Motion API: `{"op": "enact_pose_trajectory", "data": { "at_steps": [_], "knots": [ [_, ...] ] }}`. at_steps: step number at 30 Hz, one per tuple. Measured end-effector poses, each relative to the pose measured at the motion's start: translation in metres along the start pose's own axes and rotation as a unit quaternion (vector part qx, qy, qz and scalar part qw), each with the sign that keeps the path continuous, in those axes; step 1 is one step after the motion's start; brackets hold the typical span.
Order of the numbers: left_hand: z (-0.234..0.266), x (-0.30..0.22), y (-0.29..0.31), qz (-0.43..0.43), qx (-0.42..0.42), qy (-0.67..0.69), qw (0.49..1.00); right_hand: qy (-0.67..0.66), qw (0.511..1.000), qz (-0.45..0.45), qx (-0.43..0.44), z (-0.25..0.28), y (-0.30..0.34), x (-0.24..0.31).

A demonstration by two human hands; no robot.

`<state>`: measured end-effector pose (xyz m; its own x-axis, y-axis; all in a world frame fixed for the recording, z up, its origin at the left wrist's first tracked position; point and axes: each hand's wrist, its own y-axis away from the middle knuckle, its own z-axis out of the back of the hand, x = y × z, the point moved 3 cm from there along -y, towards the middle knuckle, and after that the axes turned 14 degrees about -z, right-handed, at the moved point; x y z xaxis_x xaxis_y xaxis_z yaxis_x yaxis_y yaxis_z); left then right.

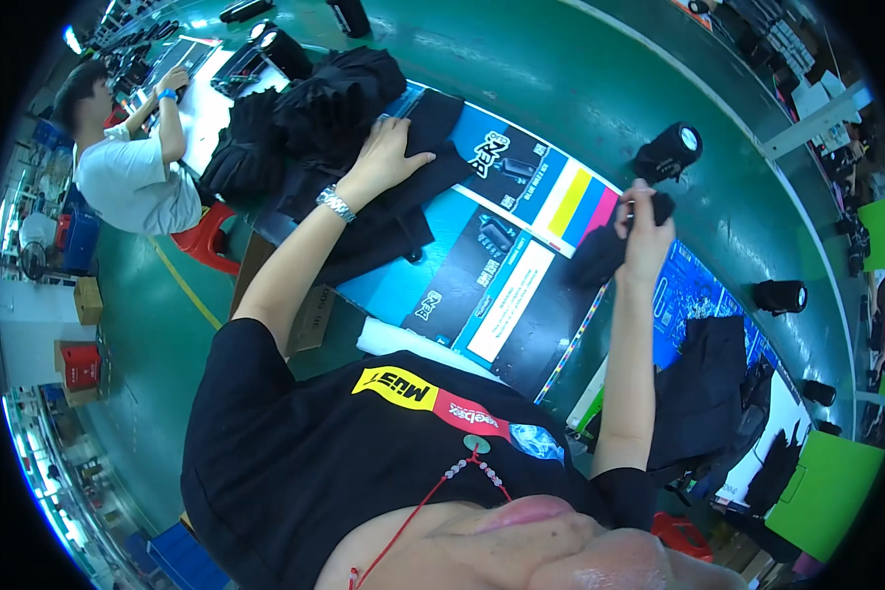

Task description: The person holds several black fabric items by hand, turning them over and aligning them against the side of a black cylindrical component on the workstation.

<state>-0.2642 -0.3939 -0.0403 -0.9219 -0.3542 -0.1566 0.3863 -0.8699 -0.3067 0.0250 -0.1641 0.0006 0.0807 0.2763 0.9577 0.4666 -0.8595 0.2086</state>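
Observation:
My left hand lies with its thumb spread on a flat layer of black cloth. Right beside it rises a heap of bunched black cloth pieces. My right hand is closed on a dark cloth piece, which hangs down to the left over the table's right part. Its fingertips are partly hidden by the dark material. Beneath both hands, the tabletop is covered with printed sheets in blue, black and bright colour bars.
A black cylinder with a bright end stands beyond my right hand; another is farther right. More black cloth lies on a blue printed surface at right. A co-worker works at far left near a red stool.

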Motion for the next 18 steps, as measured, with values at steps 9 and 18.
{"op": "enact_pose_trajectory", "data": {
  "at_steps": [9,18],
  "knots": [
    [0.043,-0.032,-0.014,0.080,-0.179,0.511,0.837,-0.003,0.982,-0.134,0.134,-0.083,0.039,-0.037],
    [0.042,-0.091,0.027,0.092,-0.047,0.771,0.628,-0.094,0.971,-0.154,0.154,-0.113,0.041,-0.036]
  ]
}}
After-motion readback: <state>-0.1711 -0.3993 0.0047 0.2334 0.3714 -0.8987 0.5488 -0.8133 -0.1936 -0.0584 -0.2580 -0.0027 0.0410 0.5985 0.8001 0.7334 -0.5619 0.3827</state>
